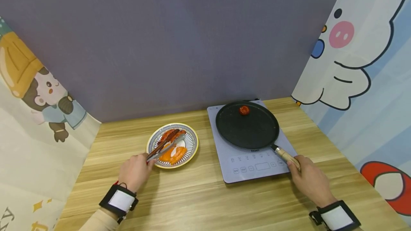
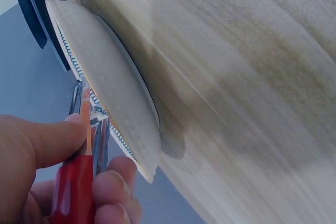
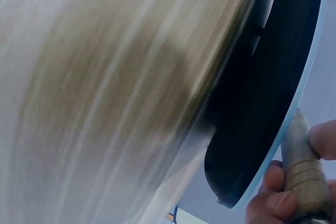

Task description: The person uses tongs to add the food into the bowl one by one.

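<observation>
My left hand (image 1: 135, 172) holds tongs (image 1: 168, 148) with a red grip (image 2: 73, 190), pinched between thumb and fingers. The tongs reach over a patterned plate (image 1: 194, 142) with a yellow rim. On this plate lie reddish-brown food pieces (image 1: 165, 135) and an orange-and-white food piece (image 1: 178, 154) that looks like egg. My right hand (image 1: 310, 180) grips the wooden handle (image 1: 287, 156) of a flat black pan (image 1: 247, 131). Near the pan's far edge lies a small red food piece (image 1: 244, 110), its kind unclear.
Under the pan is a white induction cooker (image 1: 231, 168) with touch controls on its near side. Both stand on a wood-grain table (image 1: 192, 199). A grey partition (image 1: 160, 45) rises behind, and printed cartoon curtains (image 1: 379, 124) flank the table.
</observation>
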Demonstrator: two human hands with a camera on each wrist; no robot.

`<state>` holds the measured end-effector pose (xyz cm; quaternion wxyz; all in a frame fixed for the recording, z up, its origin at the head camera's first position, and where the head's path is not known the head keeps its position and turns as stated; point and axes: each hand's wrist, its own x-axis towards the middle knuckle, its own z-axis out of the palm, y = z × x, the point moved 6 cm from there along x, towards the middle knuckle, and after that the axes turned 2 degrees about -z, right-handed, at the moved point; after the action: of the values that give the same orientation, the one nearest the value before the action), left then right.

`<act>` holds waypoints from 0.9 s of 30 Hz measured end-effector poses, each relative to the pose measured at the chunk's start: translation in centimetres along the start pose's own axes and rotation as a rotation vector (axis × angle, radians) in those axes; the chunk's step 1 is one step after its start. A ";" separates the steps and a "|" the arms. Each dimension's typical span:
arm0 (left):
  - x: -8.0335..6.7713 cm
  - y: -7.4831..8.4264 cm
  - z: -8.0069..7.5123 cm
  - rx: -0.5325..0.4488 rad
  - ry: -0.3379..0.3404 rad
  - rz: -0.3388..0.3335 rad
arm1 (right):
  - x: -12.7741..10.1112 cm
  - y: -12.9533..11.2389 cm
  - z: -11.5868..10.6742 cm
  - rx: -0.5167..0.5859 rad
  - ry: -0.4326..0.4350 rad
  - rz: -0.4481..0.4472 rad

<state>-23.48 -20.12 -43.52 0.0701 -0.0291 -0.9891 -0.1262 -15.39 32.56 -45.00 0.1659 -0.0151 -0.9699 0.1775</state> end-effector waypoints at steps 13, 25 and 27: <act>-0.2 0.1 0.1 0.014 0.040 0.033 | 0.1 -0.1 -0.1 -0.004 0.000 -0.001; -0.6 0.5 -0.3 0.071 0.178 0.098 | 0.0 0.0 0.0 -0.006 -0.010 0.003; -0.7 0.5 -0.3 0.085 0.205 0.105 | 0.0 0.0 0.0 -0.007 -0.011 0.003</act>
<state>-22.66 -19.72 -43.22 0.1783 -0.0646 -0.9784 -0.0826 -15.39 32.56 -44.98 0.1603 -0.0164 -0.9714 0.1742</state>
